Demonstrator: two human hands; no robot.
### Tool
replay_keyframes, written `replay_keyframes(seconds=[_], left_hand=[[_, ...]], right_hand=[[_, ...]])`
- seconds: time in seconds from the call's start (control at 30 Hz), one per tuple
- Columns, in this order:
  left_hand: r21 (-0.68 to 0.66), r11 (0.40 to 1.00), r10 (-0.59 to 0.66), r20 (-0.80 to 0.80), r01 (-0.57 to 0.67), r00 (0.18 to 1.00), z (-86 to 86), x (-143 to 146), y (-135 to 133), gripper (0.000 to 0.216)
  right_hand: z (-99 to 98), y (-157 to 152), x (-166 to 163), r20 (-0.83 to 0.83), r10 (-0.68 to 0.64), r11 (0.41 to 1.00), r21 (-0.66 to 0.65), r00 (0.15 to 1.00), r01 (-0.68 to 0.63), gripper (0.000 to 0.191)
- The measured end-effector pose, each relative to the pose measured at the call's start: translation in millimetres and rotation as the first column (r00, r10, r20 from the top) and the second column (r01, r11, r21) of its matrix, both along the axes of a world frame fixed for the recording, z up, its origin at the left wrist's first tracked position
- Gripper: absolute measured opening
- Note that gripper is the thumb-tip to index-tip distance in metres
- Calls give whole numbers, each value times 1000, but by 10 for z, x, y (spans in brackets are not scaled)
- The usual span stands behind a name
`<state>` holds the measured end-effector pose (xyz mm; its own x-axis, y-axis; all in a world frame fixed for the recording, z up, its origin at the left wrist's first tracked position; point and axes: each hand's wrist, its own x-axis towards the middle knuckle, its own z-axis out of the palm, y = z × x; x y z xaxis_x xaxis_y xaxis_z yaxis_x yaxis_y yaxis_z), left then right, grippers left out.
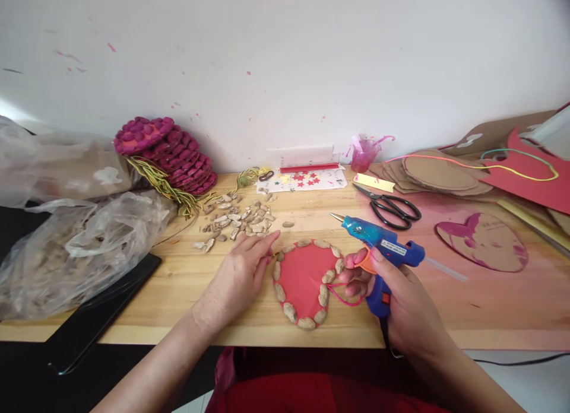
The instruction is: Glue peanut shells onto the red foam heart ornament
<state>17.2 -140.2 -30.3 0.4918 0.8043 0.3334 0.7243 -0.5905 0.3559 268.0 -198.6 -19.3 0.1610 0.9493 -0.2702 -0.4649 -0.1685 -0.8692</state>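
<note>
Shells point(306, 324) already ring most of the red card point(301, 278) lying at the table's point(187, 282) front edge, between your hands. Your right hand point(401, 306) is closed around the glue gun point(383, 247), a finger on its orange trigger, nozzle raised clear of the card. Your left hand point(243, 273) lies flat and empty, fingertips touching the card's left rim. You seem to be mid-border; the next shell, from the loose pile point(238, 218) just beyond, would need glue first.
</note>
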Motion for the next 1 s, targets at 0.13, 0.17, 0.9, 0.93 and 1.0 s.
replay_keyframes(seconds=[0.13,0.17,0.9,0.93,1.0], left_hand=[[-12,999,33,36,-32,999,-14,-22,-42,46],[-27,998,49,54,-48,997,-5,-34,-62,46],[-740,632,715,671,231,195,167,104,-576,35],[-727,650,712,684,222,158,139,137,-587,34],[-702,663,697,705,260,127,80,207,-623,30]], right_hand=[[-4,-7,6,-1,-8,1000,-30,1000,8,27],[-2,-12,7,-5,-11,999,-37,1000,11,26],[8,-27,29,-28,-116,992,40,993,117,20],[7,-23,27,-27,-124,991,46,992,125,20],[0,-18,25,-36,-123,991,45,992,125,20]])
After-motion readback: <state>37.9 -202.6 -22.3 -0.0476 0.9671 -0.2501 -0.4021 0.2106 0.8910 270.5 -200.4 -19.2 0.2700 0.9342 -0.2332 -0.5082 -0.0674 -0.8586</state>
